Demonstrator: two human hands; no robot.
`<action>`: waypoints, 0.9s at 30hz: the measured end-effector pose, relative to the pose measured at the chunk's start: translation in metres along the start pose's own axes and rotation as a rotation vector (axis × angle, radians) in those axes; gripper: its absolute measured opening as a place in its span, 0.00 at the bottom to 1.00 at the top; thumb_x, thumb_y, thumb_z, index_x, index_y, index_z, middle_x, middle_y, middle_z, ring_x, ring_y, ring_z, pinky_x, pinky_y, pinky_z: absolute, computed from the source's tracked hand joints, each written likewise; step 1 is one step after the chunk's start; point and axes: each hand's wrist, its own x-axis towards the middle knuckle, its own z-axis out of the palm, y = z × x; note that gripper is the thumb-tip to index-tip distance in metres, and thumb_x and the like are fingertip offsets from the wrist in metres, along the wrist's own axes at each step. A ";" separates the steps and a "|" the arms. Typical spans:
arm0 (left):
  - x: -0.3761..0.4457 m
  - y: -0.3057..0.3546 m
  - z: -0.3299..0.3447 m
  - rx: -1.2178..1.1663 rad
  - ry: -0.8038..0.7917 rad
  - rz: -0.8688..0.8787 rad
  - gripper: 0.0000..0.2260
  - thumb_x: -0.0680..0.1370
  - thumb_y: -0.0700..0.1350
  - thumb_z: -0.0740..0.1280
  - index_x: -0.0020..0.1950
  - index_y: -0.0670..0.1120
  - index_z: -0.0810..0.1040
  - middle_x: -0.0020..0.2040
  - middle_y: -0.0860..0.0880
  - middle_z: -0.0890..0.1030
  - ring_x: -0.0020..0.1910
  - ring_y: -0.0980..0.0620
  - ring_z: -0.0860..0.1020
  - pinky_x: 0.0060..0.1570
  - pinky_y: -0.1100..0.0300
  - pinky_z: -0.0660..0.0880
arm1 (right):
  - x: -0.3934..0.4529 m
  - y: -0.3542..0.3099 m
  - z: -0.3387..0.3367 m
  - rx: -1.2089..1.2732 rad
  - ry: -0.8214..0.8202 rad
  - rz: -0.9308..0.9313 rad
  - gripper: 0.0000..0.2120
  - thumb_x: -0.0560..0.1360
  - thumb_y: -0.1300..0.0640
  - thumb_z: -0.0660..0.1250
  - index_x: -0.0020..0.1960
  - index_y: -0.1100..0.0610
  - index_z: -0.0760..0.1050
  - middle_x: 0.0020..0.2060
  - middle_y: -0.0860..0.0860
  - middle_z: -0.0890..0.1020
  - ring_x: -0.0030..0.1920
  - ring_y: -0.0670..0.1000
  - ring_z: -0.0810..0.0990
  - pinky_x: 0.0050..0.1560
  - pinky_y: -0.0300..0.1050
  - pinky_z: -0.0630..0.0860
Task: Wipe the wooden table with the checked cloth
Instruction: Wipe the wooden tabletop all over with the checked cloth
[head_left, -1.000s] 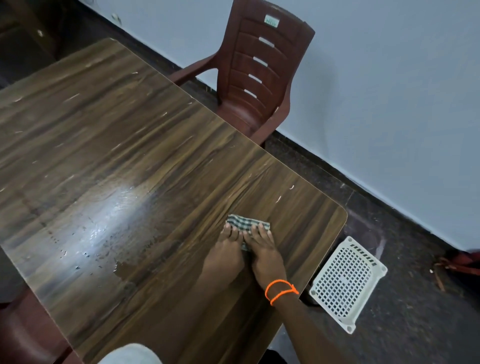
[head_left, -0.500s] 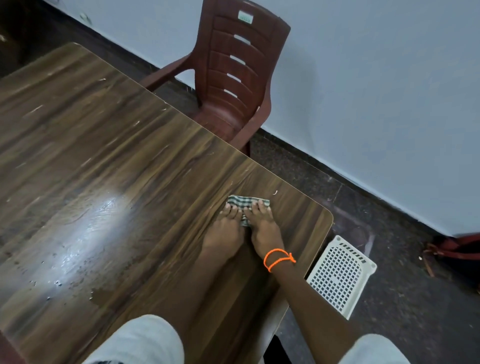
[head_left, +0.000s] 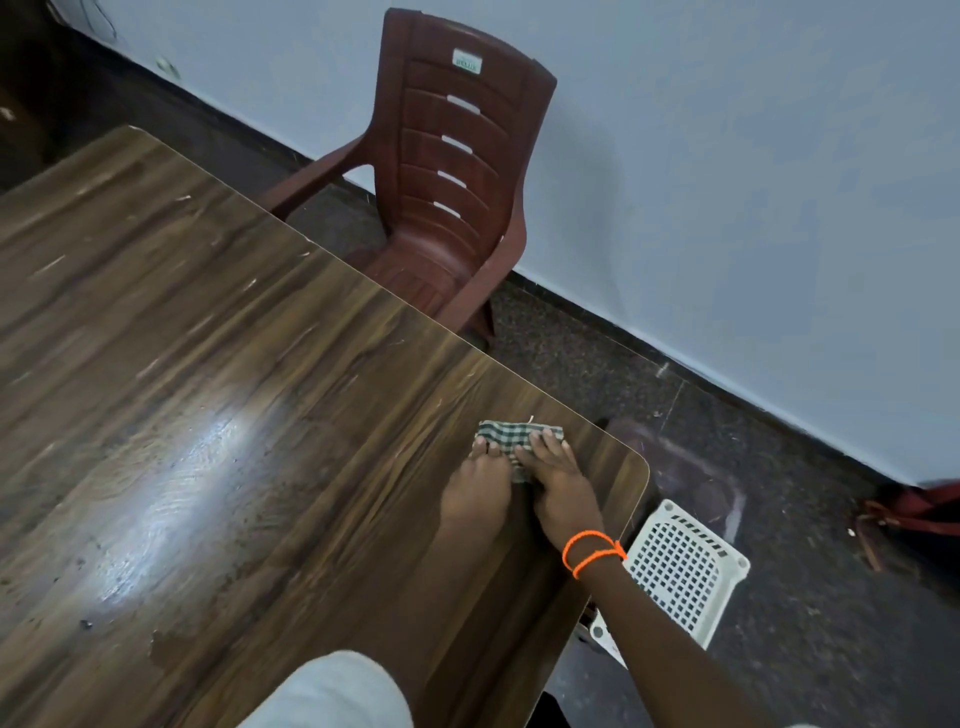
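The folded green-and-white checked cloth (head_left: 511, 436) lies flat on the dark wooden table (head_left: 218, 395), close to the table's far right corner. My left hand (head_left: 480, 491) and my right hand (head_left: 563, 491) press side by side on its near half, fingers stretched forward. The cloth's far edge sticks out beyond my fingertips. An orange thread band circles my right wrist. A wet, shiny patch with dark specks covers the table to the left of my hands.
A maroon plastic chair (head_left: 452, 187) stands against the pale blue wall beyond the table's far edge. A white perforated plastic stool (head_left: 680, 566) sits on the dark floor just right of the table corner. A reddish object (head_left: 914, 512) lies at the right border.
Both hands have pushed the cloth forward and right, nearer the table's far right corner. The view has shifted, so the chair now appears more central.
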 end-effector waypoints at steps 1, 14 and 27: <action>0.009 0.001 -0.004 0.005 0.004 -0.023 0.14 0.84 0.43 0.55 0.66 0.46 0.74 0.69 0.44 0.74 0.62 0.45 0.77 0.56 0.52 0.75 | 0.011 -0.001 -0.001 0.015 -0.006 0.012 0.32 0.65 0.75 0.60 0.67 0.57 0.72 0.70 0.54 0.69 0.75 0.52 0.57 0.76 0.48 0.48; -0.006 -0.021 0.002 -0.156 -0.052 0.038 0.16 0.83 0.52 0.59 0.70 0.50 0.71 0.75 0.48 0.66 0.74 0.46 0.68 0.64 0.49 0.74 | -0.006 -0.005 0.015 0.053 -0.007 -0.093 0.31 0.67 0.72 0.61 0.68 0.56 0.71 0.71 0.52 0.68 0.75 0.52 0.56 0.76 0.50 0.48; 0.087 0.004 -0.017 -0.007 -0.003 0.024 0.15 0.85 0.47 0.54 0.67 0.50 0.76 0.74 0.48 0.70 0.72 0.47 0.71 0.62 0.49 0.74 | 0.075 0.020 -0.014 0.067 0.058 0.079 0.27 0.67 0.76 0.60 0.63 0.59 0.76 0.67 0.59 0.72 0.73 0.56 0.61 0.74 0.56 0.57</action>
